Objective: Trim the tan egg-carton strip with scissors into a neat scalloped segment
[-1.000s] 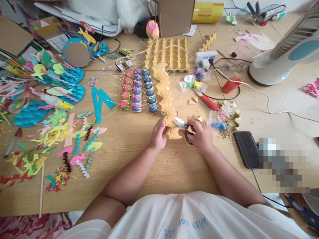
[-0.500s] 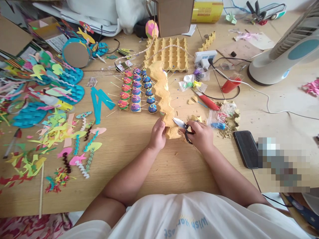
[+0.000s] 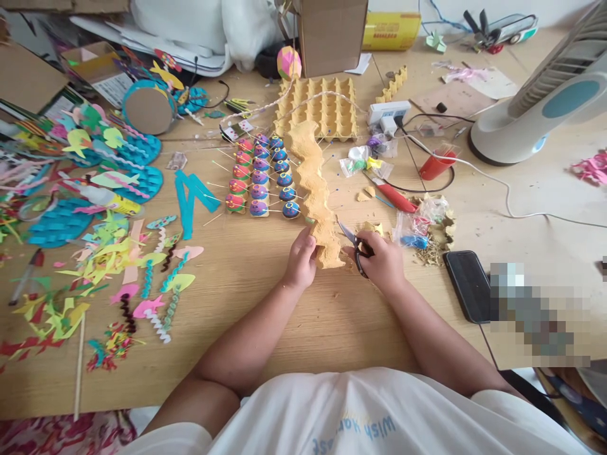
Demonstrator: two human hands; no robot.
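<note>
My left hand [image 3: 301,260] is closed on the near end of a long yellow egg carton strip [image 3: 317,196], which points away from me with its bumpy side showing. In my right hand [image 3: 382,258] is a pair of scissors [image 3: 359,248] with dark handles, fingers wrapped round the grips. The blades point up and left, just right of the strip and apart from it. Left of the strip stand rows of painted egg-cup pieces: red [image 3: 236,202], purple [image 3: 258,207] and blue [image 3: 290,208], with thin white sticks poking out.
Behind the strip lies a yellow egg tray [image 3: 332,104]. Paper fish and scraps [image 3: 114,253] spread over the left side. To the right are a red-handled tool [image 3: 398,198], clay bags [image 3: 417,230], a phone [image 3: 468,285], a power strip [image 3: 386,112] and a fan [image 3: 512,133].
The scissors have drawn back from the strip's right edge and turned steeper. The strip has tilted a little, its near end swinging slightly to the right; my left hand still grips it.
</note>
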